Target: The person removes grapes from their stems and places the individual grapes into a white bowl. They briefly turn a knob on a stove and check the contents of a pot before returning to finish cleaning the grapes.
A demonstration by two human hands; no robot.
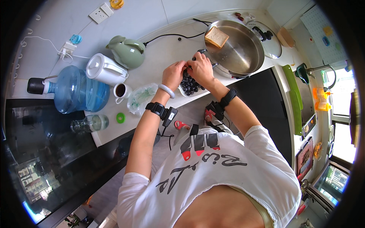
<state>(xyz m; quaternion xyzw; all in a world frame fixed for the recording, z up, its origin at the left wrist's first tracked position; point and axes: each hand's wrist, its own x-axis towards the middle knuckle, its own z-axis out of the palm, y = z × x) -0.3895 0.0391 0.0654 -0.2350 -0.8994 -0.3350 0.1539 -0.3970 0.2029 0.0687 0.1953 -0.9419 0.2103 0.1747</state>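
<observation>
Dark grapes (189, 85) fill a white perforated basket (191, 95) at the front edge of the counter. Over its far side my left hand (174, 74) and my right hand (201, 67) meet, fingertips pinched together around dark grapes. Exactly what lies between the fingers is partly hidden. Just right of my right hand stands a wide steel pot (242, 48) with some liquid in the bottom. A slice of bread (217, 37) appears at the pot's far left rim. A crumpled clear plastic bag (142, 98) lies left of the basket, near my left wrist.
To the left stand a mug of dark liquid (121, 90), a white jug (105, 68), a green kettle (127, 52), a large blue water bottle (81, 91), a glass bottle (92, 123) and a green ring (121, 117). A glass lid (272, 42) leans behind the pot.
</observation>
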